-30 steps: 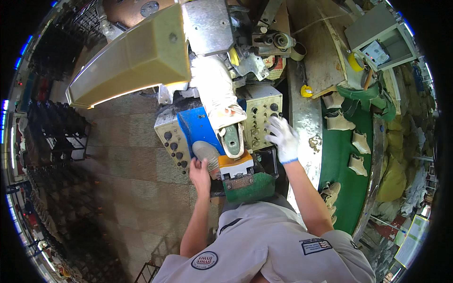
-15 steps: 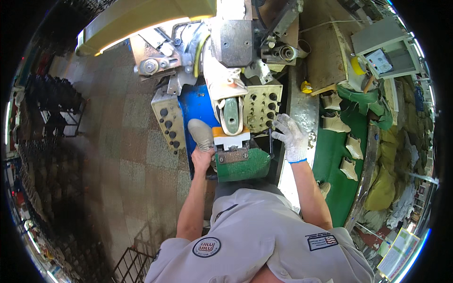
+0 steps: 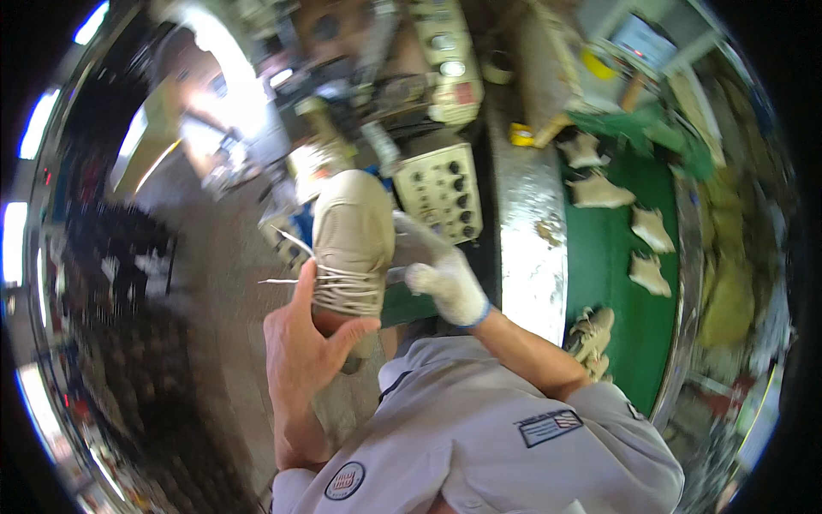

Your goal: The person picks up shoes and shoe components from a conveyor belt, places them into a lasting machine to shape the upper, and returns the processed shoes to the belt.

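Observation:
A beige lace-up shoe (image 3: 349, 231) is held up in front of me, toe pointing away, its white laces hanging loose on the left. My bare left hand (image 3: 312, 338) grips it around the ankle opening, with the thumb and a finger on either side. At the shoe's right side is my right hand (image 3: 445, 278) in a white knitted glove. Its fingers reach behind the shoe and their tips are hidden there. Beyond the shoe stands the machine, with a cream control panel (image 3: 438, 193) of black knobs just to the right.
On the right, a green conveyor belt (image 3: 616, 317) carries several beige shoe uppers (image 3: 651, 230) and a laced shoe (image 3: 591, 334). A metal ledge (image 3: 531, 248) runs between belt and machine. A yellow tape roll (image 3: 521, 134) lies at the ledge's far end. Dark racks stand at far left.
The shoe has been lifted from low beside the machine to in front of me. My right hand has moved left to the shoe. The view has turned, so the machine appears farther left and blurred.

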Motion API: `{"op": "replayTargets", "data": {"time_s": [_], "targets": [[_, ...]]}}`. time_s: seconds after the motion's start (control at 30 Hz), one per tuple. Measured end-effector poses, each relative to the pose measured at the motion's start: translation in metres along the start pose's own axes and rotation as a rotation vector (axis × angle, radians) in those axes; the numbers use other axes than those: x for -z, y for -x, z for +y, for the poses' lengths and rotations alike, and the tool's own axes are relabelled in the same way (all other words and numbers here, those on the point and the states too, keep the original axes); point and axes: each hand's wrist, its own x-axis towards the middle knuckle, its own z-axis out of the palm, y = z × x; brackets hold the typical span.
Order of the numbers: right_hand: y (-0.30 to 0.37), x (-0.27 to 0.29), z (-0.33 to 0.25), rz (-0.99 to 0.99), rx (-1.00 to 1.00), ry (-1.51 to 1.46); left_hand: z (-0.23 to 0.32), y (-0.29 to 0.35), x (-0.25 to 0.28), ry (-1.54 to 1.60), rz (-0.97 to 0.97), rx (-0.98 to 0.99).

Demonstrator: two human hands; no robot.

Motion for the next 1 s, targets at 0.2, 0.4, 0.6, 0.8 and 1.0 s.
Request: {"op": "replayTargets", "data": {"time_s": [0.2, 0.4, 0.6, 0.8, 1.0], "targets": [[0.039, 0.17, -0.011, 0.501, 0.04, -0.287, 0.019, -0.062, -0.076, 0.056, 0.611, -0.177], [0.187, 0.415, 0.014, 0.979, -0.073, -0.544, -0.097, -0.118, -0.084, 0.037, 0.501, 0.24], [0.309, 0.578, 0.066, 1.459, -0.581, 0.023, -0.139, -0.166, -0.113, -0.06, 0.453, 0.145], [0.323, 0.661, 0.015, 1.923, -0.626, 0.737, -0.127, -0.153, -0.122, -0.102, 0.632, 0.043], [0.364, 0.788, 0.011, 2.03, -0.073, 0.152, -0.131, -0.156, -0.133, -0.232, 0.464, 0.2]]}}
